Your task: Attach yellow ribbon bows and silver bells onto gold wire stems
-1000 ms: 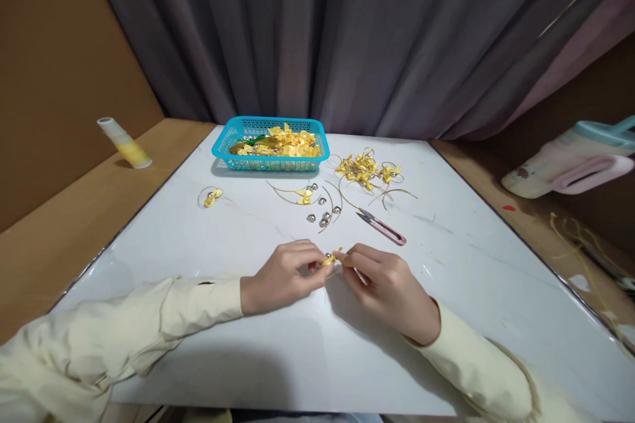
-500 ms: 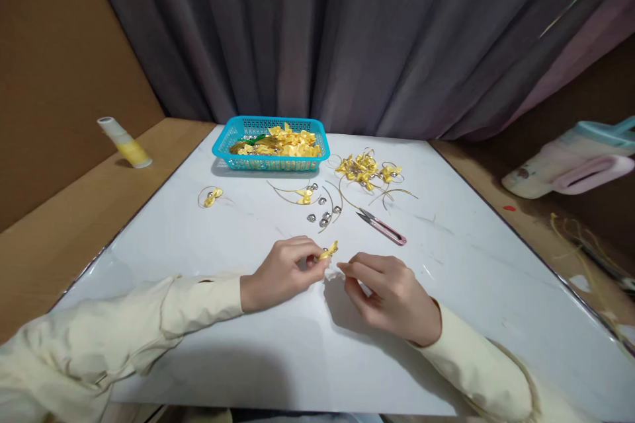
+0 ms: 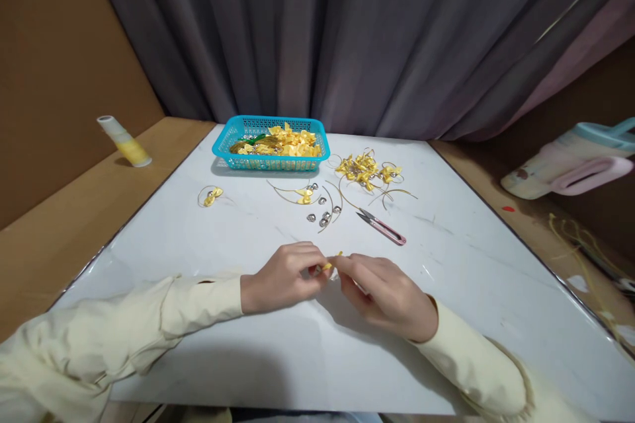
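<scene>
My left hand (image 3: 292, 271) is closed in a pinch on a small yellow ribbon bow (image 3: 327, 266), mostly covered by fingers. My right hand (image 3: 384, 287) meets it from the other side, thumb and forefinger pressed together at the bow; a bit of yellow shows behind the forefinger. Beyond my hands lie several silver bells (image 3: 325, 218), another yellow bow (image 3: 304, 196) and cut lengths of gold cord (image 3: 339, 195). Pink-handled thread snips (image 3: 381, 227) rest to the right, blades pointing away.
A blue plastic basket (image 3: 270, 163) holds yellow bows, gold cord and bells at the back. Beside it is a pile of corded bows (image 3: 362, 168). One looped bow (image 3: 213, 196) lies left. A yellow thread spool (image 3: 129, 145) and a lidded cup (image 3: 555, 165) stand at the sides.
My right hand has moved slightly left, and its fingertips now meet my left hand at the bow. The bow has turned and is more covered by fingers.
</scene>
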The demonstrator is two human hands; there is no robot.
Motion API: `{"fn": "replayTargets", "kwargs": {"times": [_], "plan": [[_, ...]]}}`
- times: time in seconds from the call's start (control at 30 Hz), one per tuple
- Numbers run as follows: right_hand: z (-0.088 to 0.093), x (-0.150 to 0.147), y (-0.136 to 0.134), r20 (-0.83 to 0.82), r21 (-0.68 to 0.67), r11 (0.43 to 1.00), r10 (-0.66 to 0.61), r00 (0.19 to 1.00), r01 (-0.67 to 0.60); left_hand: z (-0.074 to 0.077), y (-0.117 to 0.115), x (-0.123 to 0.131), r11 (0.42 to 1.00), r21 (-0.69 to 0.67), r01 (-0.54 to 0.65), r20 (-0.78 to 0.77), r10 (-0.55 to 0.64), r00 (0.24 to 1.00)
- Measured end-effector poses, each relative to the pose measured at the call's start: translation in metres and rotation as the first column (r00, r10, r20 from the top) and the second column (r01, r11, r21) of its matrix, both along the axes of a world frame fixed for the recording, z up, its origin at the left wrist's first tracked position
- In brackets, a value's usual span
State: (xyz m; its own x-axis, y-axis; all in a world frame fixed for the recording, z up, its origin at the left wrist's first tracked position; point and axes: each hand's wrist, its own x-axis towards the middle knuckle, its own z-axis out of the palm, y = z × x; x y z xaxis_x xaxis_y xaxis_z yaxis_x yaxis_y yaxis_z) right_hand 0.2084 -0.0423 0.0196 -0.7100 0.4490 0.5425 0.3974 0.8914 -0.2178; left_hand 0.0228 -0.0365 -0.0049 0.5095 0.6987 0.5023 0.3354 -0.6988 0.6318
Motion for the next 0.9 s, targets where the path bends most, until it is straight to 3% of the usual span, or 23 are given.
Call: {"fn": "replayTargets", "kwargs": {"times": [0.17,0.3,0.63,0.9], "plan": [[0.0,0.0003,0.0027,-0.086,-0.216,0.976,-0.045,0.995,0.025,-0.0014,-0.0004,0.0009,0.998,0.061,0.021,-0.027,-0.02,0.999],[0.0013,-0.0002,0.0034,-0.089,-0.305,0.95,-0.105,0.99,0.073,-0.0029,-0.001,0.0015,0.994,0.099,0.041,-0.022,-0.039,0.999],[0.0057,0.0004,0.0044,-0.087,-0.411,0.904,-0.165,0.982,0.116,-0.0037,-0.0022,0.0008,0.991,0.13,0.039,0.028,-0.043,0.999],[0.0054,-0.0001,-0.0004,-0.037,-0.432,0.899,-0.098,0.995,0.072,-0.0019,-0.0025,0.0004,0.992,0.122,0.011,0.032,-0.015,0.999]]}}
